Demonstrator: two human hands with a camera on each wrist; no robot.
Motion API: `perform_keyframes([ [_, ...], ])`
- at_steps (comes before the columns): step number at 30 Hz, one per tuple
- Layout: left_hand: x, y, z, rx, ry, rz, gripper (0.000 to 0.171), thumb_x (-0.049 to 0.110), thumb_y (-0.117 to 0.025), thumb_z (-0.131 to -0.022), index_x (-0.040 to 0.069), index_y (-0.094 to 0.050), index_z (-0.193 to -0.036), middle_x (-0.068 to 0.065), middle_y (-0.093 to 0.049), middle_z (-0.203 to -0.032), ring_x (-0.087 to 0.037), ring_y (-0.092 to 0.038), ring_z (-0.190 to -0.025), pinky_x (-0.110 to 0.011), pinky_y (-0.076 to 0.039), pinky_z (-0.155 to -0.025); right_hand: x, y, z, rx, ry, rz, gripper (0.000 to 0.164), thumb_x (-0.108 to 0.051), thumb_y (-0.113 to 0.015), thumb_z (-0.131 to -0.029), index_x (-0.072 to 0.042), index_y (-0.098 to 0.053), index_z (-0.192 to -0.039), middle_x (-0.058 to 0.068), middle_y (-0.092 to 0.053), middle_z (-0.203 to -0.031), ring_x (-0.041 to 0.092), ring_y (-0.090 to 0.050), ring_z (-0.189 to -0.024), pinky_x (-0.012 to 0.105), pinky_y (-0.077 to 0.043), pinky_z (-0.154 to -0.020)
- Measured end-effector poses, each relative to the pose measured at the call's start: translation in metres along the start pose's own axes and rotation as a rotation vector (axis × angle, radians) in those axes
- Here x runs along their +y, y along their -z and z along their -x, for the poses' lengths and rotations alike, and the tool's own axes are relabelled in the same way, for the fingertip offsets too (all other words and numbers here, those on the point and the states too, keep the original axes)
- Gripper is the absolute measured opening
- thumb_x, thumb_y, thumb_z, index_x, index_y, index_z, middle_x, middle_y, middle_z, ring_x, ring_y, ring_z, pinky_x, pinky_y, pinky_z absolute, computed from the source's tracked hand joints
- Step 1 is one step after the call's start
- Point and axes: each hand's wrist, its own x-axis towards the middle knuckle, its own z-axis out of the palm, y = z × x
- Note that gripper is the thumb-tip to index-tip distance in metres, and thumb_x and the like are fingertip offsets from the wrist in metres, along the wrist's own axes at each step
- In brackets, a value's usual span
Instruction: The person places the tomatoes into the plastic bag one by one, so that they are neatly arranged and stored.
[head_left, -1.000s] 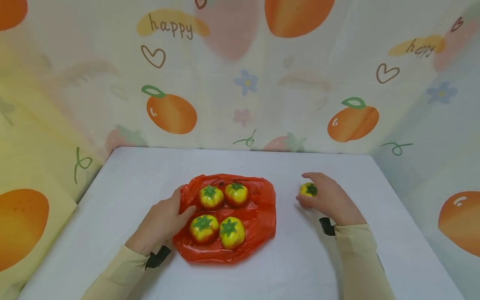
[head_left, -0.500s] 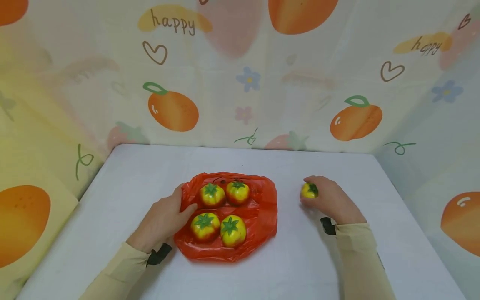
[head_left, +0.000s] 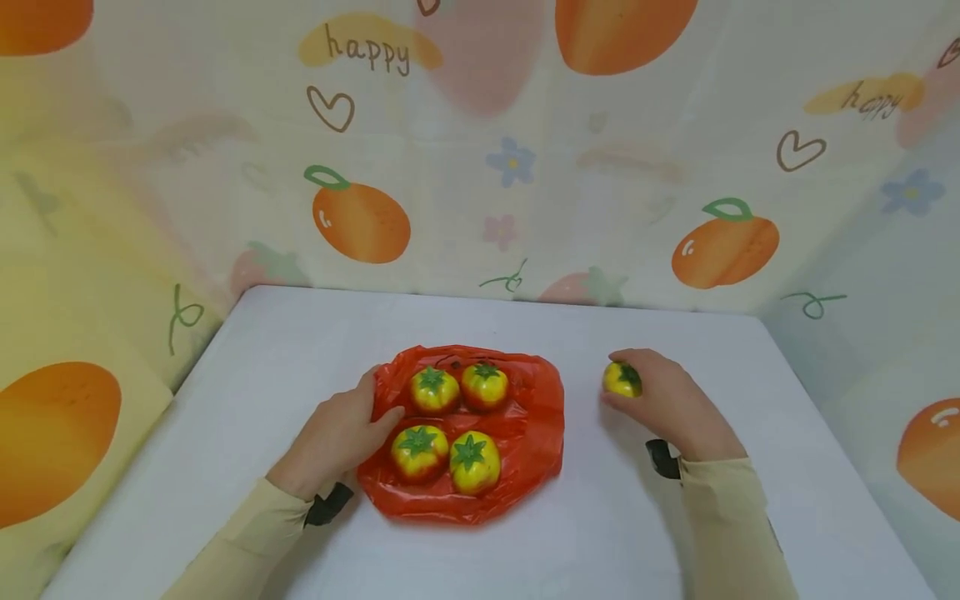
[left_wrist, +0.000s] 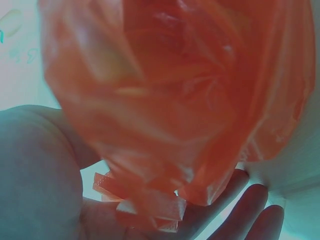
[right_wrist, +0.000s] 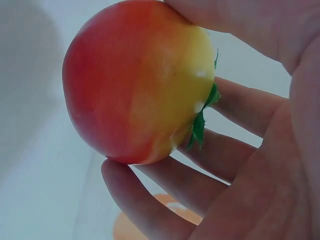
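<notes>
A red plastic bag lies spread on the table with several yellow-and-red tomatoes in it, green star-shaped leaves upward. At the bag's left side, my left hand holds the rim, thumb over the edge and fingers outside. In the left wrist view, the crumpled red film hides part of that hand. To the right of the bag, my right hand grips a single tomato between thumb and fingers. The right wrist view shows its red base turned away from the palm and its green leaves toward it.
The white table carries the bag near its middle. Behind it and at both sides hangs a cream cloth printed with oranges, hearts and the word "happy". Dark straps sit at the wrists beneath beige sleeves.
My right thumb and fingers have come together round the single tomato. The left hand stays at the bag's edge. The head view has shifted a little, so the scene sits further right.
</notes>
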Motion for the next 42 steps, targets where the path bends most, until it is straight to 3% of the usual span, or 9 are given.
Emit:
perform_keyframes([
  [11,-0.001,-0.003,-0.002,-0.005,-0.006,0.007,0.084,0.038,-0.069,-0.105,-0.001,-0.029,-0.167,-0.025,-0.069,-0.140,-0.029,-0.073,-0.107,-0.047,-0.069,-0.085,-0.024,0.009,0.007,-0.007,0.042,0.025,0.063,-0.035,-0.082,-0.096,-0.008,-0.061,-0.148,0.017,-0.064,-0.149,0.039,-0.060,-0.132,0.060,-0.055,-0.110],
  [22,-0.004,-0.001,-0.001,0.004,-0.013,0.008,0.083,0.038,-0.069,-0.105,-0.002,-0.030,-0.166,-0.026,-0.069,-0.139,-0.032,-0.074,-0.110,-0.049,-0.068,-0.087,-0.074,0.020,0.004,-0.004,0.186,0.031,0.058,-0.035,-0.081,-0.096,-0.013,-0.063,-0.147,0.011,-0.065,-0.147,0.033,-0.062,-0.130,0.056,-0.058,-0.107],
  [36,-0.004,0.001,-0.001,0.001,-0.018,0.005,0.082,0.038,-0.069,-0.105,0.000,-0.030,-0.166,-0.025,-0.070,-0.138,-0.030,-0.074,-0.108,-0.050,-0.068,-0.089,-0.130,-0.004,-0.003,-0.105,0.269,0.019,0.060,-0.039,-0.081,-0.097,-0.016,-0.062,-0.148,0.005,-0.064,-0.149,0.026,-0.062,-0.132,0.050,-0.057,-0.113],
  [42,-0.002,0.001,0.000,-0.003,-0.011,-0.001,0.082,0.038,-0.069,-0.105,0.000,-0.030,-0.166,-0.025,-0.069,-0.140,-0.032,-0.074,-0.112,-0.052,-0.067,-0.092,-0.142,-0.019,-0.004,-0.139,0.300,0.043,0.061,-0.041,-0.081,-0.096,-0.016,-0.063,-0.149,0.005,-0.065,-0.148,0.025,-0.063,-0.132,0.048,-0.056,-0.115],
])
